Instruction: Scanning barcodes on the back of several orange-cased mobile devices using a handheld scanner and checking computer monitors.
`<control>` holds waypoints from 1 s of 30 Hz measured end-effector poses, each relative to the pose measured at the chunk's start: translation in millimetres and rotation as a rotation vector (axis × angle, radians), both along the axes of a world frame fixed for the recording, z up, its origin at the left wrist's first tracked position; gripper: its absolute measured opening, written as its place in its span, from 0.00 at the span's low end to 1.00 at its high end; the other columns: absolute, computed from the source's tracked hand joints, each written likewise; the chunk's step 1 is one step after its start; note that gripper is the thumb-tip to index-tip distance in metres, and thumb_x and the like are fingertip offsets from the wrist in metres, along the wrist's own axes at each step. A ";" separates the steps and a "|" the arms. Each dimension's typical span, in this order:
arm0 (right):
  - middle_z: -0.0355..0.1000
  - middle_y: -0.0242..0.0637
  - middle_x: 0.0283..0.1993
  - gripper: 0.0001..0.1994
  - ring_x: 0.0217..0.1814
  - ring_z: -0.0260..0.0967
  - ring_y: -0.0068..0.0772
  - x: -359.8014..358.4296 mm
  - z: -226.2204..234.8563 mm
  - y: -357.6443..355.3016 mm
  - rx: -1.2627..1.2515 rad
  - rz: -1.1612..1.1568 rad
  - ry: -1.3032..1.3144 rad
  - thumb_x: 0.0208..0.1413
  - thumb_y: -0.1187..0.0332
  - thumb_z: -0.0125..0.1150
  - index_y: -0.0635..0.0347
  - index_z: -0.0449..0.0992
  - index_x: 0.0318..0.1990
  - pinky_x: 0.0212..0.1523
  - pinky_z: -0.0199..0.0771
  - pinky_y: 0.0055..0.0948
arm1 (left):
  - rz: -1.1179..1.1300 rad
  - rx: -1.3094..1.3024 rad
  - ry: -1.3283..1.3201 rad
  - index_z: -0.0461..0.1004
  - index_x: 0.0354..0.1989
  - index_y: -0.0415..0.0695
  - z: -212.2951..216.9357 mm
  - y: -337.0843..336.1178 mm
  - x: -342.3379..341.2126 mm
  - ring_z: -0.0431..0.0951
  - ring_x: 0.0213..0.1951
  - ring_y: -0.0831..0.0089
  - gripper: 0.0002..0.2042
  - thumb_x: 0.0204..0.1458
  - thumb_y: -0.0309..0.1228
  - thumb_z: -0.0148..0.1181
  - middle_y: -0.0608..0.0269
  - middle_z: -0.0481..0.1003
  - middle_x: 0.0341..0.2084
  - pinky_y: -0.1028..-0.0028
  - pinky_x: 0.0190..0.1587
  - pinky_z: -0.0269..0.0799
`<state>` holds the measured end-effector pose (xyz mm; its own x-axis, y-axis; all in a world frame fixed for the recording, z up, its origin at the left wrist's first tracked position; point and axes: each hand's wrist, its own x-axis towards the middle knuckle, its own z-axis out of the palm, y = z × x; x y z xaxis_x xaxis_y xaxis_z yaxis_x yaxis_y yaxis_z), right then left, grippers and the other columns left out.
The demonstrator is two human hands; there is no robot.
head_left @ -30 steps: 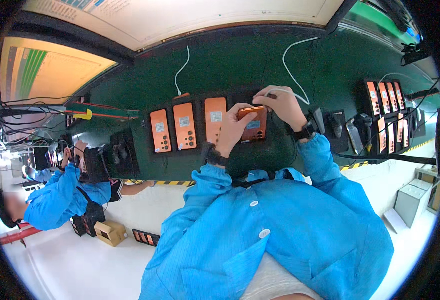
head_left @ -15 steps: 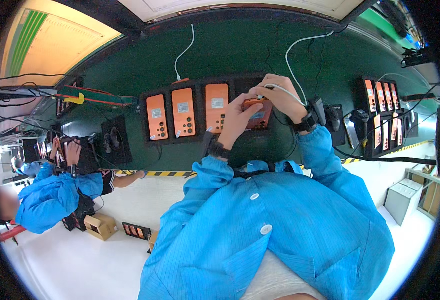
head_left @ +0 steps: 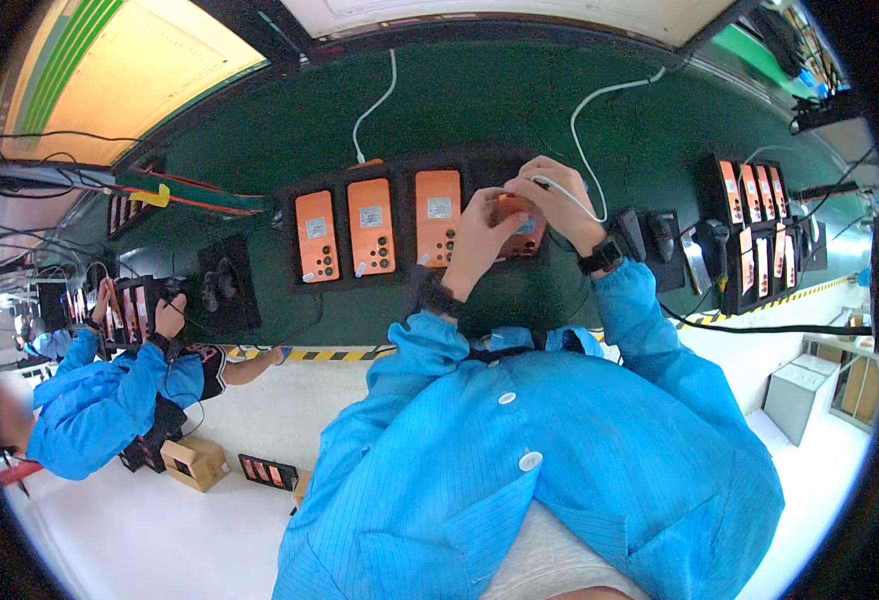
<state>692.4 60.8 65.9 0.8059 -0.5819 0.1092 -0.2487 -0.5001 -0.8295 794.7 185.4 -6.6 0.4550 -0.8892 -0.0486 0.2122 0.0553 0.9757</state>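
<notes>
My left hand (head_left: 485, 238) is closed around an orange phone (head_left: 529, 238) above the right end of a black tray (head_left: 343, 283). At the phone's far end, my right hand (head_left: 563, 203) grips a white cable (head_left: 576, 135), which loops away toward the back of the table. My fingers hide the plug and the end of the phone, so whether the two are joined cannot be seen. To the left, orange phones (head_left: 369, 222) lie back up in the tray's slots, each with a pale label and round camera lenses.
Another white cable (head_left: 365, 115) runs to an orange thing behind the tray. At right stand black stands (head_left: 664, 237) and a second tray of phones (head_left: 728, 250). A screen (head_left: 500, 12) edges the back. A co-worker in a blue jacket (head_left: 100, 410) handles phones at left.
My hands stay together at the phone's far end, with slight finger shifts. The view has moved a little. The co-worker's hands have moved apart over their tray.
</notes>
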 end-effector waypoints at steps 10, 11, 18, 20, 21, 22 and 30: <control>0.72 0.52 0.45 0.26 0.47 0.71 0.46 56.7 -83.6 -24.7 -0.358 -0.388 0.089 0.48 0.64 0.65 0.71 0.69 0.53 0.50 0.69 0.35 | 0.350 0.247 -0.150 0.72 0.42 0.37 -6.0 133.8 103.0 0.73 0.38 0.78 0.09 0.56 0.28 0.55 0.63 0.75 0.36 0.77 0.43 0.69; 0.73 0.51 0.41 0.21 0.47 0.69 0.50 64.8 -82.6 -8.5 -0.340 -0.529 0.053 0.49 0.64 0.64 0.70 0.73 0.47 0.52 0.67 0.39 | 0.412 0.300 -0.180 0.72 0.41 0.37 -0.1 153.2 119.0 0.73 0.37 0.79 0.09 0.56 0.28 0.55 0.63 0.75 0.35 0.77 0.42 0.68; 0.74 0.48 0.36 0.20 0.42 0.71 0.53 235.8 -94.3 56.0 -0.173 -0.050 0.262 0.53 0.52 0.56 0.65 0.77 0.35 0.43 0.71 0.42 | 0.741 0.438 -0.262 0.70 0.41 0.37 -32.7 239.7 208.5 0.71 0.38 0.77 0.06 0.57 0.26 0.51 0.62 0.73 0.35 0.77 0.42 0.67; 0.75 0.49 0.36 0.21 0.41 0.72 0.54 268.9 -106.3 45.4 -0.084 -0.023 0.503 0.52 0.51 0.57 0.63 0.78 0.35 0.42 0.72 0.43 | 0.736 0.485 -0.292 0.70 0.41 0.37 -38.3 248.1 226.7 0.71 0.38 0.77 0.07 0.57 0.26 0.52 0.62 0.72 0.35 0.77 0.43 0.67; 0.75 0.49 0.36 0.21 0.40 0.73 0.54 279.9 -110.4 40.7 -0.039 -0.013 0.625 0.51 0.50 0.58 0.63 0.78 0.35 0.41 0.72 0.44 | 0.733 0.492 -0.297 0.70 0.42 0.36 -40.5 248.5 235.4 0.71 0.38 0.76 0.08 0.57 0.26 0.52 0.62 0.72 0.35 0.77 0.43 0.67; 0.76 0.50 0.36 0.20 0.40 0.73 0.54 285.2 -116.5 36.0 -0.010 -0.012 0.623 0.50 0.51 0.58 0.62 0.78 0.35 0.41 0.73 0.44 | 0.737 0.510 -0.295 0.70 0.42 0.36 -44.2 252.1 240.9 0.71 0.38 0.76 0.08 0.57 0.27 0.52 0.61 0.72 0.35 0.76 0.43 0.67; 0.74 0.50 0.26 0.14 0.30 0.72 0.55 276.1 -101.1 52.4 -0.140 -0.093 0.305 0.59 0.61 0.51 0.63 0.71 0.30 0.31 0.72 0.47 | 0.590 0.677 -0.193 0.67 0.50 0.33 -108.8 233.2 279.6 0.73 0.45 0.66 0.21 0.55 0.37 0.58 0.52 0.73 0.42 0.71 0.49 0.66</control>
<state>968.5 113.3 -35.2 0.7582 -0.6505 -0.0446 -0.5244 -0.5678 -0.6345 1074.3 418.7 -115.4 0.8804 -0.3197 -0.3503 0.1608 -0.4936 0.8547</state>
